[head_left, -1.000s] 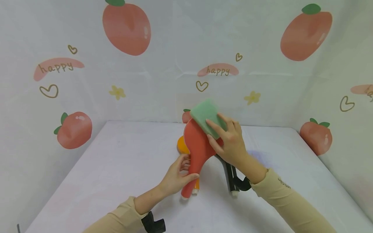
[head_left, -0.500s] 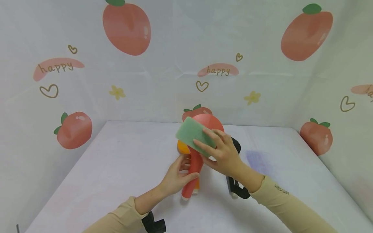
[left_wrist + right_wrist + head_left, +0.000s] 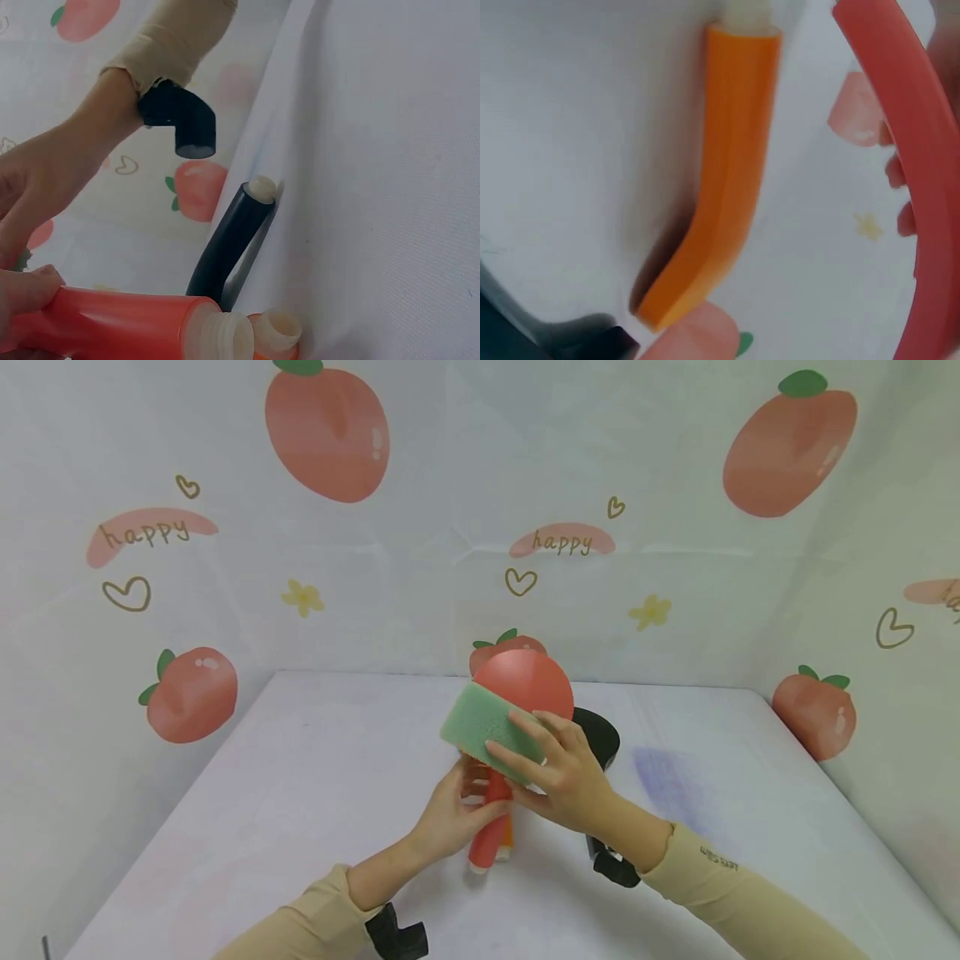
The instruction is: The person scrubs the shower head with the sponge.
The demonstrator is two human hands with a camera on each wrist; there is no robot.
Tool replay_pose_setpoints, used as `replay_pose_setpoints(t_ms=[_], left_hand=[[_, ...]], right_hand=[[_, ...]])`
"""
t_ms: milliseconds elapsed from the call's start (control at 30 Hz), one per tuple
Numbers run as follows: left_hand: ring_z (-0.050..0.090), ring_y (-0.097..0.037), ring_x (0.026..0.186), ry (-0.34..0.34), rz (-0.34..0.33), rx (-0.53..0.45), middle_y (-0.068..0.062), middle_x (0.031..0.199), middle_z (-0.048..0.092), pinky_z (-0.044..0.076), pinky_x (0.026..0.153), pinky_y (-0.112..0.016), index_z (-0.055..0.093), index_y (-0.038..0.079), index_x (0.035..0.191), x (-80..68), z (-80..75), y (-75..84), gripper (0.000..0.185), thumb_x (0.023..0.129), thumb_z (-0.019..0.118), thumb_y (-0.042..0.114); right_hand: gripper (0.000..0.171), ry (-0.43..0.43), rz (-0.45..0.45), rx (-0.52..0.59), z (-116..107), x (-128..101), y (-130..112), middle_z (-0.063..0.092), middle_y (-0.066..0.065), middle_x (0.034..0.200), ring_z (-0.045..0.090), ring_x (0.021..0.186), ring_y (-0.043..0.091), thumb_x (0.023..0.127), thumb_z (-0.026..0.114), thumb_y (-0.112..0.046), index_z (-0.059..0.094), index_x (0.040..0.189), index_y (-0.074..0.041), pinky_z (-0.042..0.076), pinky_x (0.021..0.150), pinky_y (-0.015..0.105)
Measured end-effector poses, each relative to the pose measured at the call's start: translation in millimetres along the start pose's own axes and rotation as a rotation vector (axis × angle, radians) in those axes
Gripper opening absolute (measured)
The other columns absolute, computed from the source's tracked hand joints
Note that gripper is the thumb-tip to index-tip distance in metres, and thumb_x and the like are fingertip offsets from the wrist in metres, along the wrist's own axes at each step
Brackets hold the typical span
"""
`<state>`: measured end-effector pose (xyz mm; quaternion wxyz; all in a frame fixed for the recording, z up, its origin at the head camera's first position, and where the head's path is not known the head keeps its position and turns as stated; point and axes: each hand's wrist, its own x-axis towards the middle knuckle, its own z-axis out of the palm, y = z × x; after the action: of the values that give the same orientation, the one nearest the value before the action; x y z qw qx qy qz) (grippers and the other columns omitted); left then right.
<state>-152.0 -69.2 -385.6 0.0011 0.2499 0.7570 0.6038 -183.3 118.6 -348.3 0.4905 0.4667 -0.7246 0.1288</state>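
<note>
My left hand [image 3: 467,800] grips the handle of a red paddle [image 3: 525,681] and holds it tilted up off the table, its round head toward the back wall. My right hand [image 3: 553,762] holds a green sponge [image 3: 483,725] against the lower part of the head, near the neck, with the fingers spread over the sponge. In the left wrist view the red handle [image 3: 124,322] runs out of my left fingers [image 3: 22,294]. In the right wrist view the red paddle's rim [image 3: 904,142] curves past on the right.
An orange paddle lies on the white table [image 3: 300,793] under the red one, its handle [image 3: 731,165] flat on the cloth. A black paddle [image 3: 602,737] lies beside it to the right, handle [image 3: 229,240] pointing toward me. Printed fabric walls close in three sides.
The sponge has slid from the top of the red paddle's head down toward its neck. The paddle head has swung right and stands more upright. My left hand's grip has stayed put.
</note>
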Motion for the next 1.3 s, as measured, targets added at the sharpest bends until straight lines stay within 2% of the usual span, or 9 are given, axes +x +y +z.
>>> replay_pose_setpoints(t_ms=[100, 233, 400, 600, 767, 933, 1100, 1300], left_hand=[[0.059, -0.028, 0.106, 0.008, 0.010, 0.012, -0.013, 0.120, 0.055, 0.053, 0.088, -0.031, 0.039, 0.006, 0.131, 0.0, -0.8, -1.1, 0.056, 0.084, 0.069, 0.013], [0.058, -0.030, 0.105, -0.003, -0.045, -0.038, -0.016, 0.121, 0.055, 0.054, 0.084, -0.026, 0.039, 0.005, 0.131, 0.5, -2.7, -4.4, 0.056, 0.085, 0.068, 0.013], [0.056, -0.028, 0.104, -0.013, -0.126, -0.094, -0.017, 0.119, 0.057, 0.053, 0.083, -0.020, 0.038, 0.003, 0.131, 1.6, -6.0, -8.1, 0.057, 0.084, 0.069, 0.014], [0.056, -0.022, 0.104, -0.026, -0.161, -0.139, -0.016, 0.120, 0.057, 0.050, 0.087, -0.018, 0.037, 0.003, 0.131, 2.4, -8.7, -10.7, 0.057, 0.085, 0.068, 0.016], [0.060, -0.019, 0.105, -0.035, -0.235, -0.233, -0.015, 0.124, 0.057, 0.053, 0.088, -0.024, 0.037, 0.006, 0.131, 3.4, -9.5, -14.9, 0.055, 0.086, 0.067, 0.015], [0.061, -0.016, 0.107, -0.067, -0.292, -0.364, -0.015, 0.130, 0.053, 0.054, 0.088, -0.031, 0.034, 0.006, 0.135, 4.2, -11.9, -14.6, 0.057, 0.088, 0.065, 0.014], [0.062, -0.008, 0.101, -0.099, -0.263, -0.450, -0.013, 0.130, 0.053, 0.055, 0.084, -0.028, 0.029, 0.001, 0.137, 3.2, -13.0, -7.6, 0.060, 0.089, 0.063, 0.016], [0.059, -0.006, 0.101, -0.139, -0.246, -0.557, 0.003, 0.120, 0.055, 0.054, 0.084, -0.025, 0.023, -0.001, 0.141, 1.9, -12.1, -0.6, 0.061, 0.093, 0.057, 0.016]], right_hand=[[0.028, 0.008, -0.030, -0.006, -1, -2, -2, 0.057, 0.017, 0.121, 0.050, 0.102, 0.036, 0.090, 0.051, -0.027, 0.066, 0.113, -0.019, 0.043, 0.077, 0.045], [0.029, 0.000, 0.003, -0.026, -5, -5, 3, 0.057, 0.018, 0.120, 0.051, 0.101, 0.036, 0.090, 0.049, -0.028, 0.066, 0.112, -0.019, 0.044, 0.078, 0.047], [0.031, 0.012, 0.139, -0.022, -10, -12, 19, 0.055, 0.022, 0.120, 0.049, 0.100, 0.039, 0.092, 0.047, -0.031, 0.066, 0.111, -0.015, 0.043, 0.077, 0.049], [0.036, 0.040, 0.342, 0.026, -14, -18, 34, 0.050, 0.028, 0.122, 0.046, 0.102, 0.043, 0.094, 0.048, -0.034, 0.063, 0.115, -0.009, 0.037, 0.082, 0.053], [0.039, 0.049, 0.410, 0.078, -13, -23, 36, 0.045, 0.031, 0.127, 0.043, 0.105, 0.044, 0.094, 0.048, -0.033, 0.058, 0.120, -0.006, 0.036, 0.082, 0.054], [0.038, 0.078, 0.362, 0.089, -9, -23, 31, 0.044, 0.033, 0.126, 0.043, 0.109, 0.045, 0.093, 0.051, -0.029, 0.058, 0.119, -0.003, 0.041, 0.079, 0.054], [0.034, 0.089, 0.281, 0.098, -6, -20, 20, 0.045, 0.033, 0.123, 0.044, 0.108, 0.043, 0.093, 0.052, -0.028, 0.059, 0.115, -0.004, 0.044, 0.080, 0.052], [0.029, 0.103, 0.129, 0.050, -1, -21, 8, 0.049, 0.027, 0.120, 0.045, 0.106, 0.041, 0.092, 0.054, -0.028, 0.061, 0.111, -0.009, 0.044, 0.083, 0.050]])
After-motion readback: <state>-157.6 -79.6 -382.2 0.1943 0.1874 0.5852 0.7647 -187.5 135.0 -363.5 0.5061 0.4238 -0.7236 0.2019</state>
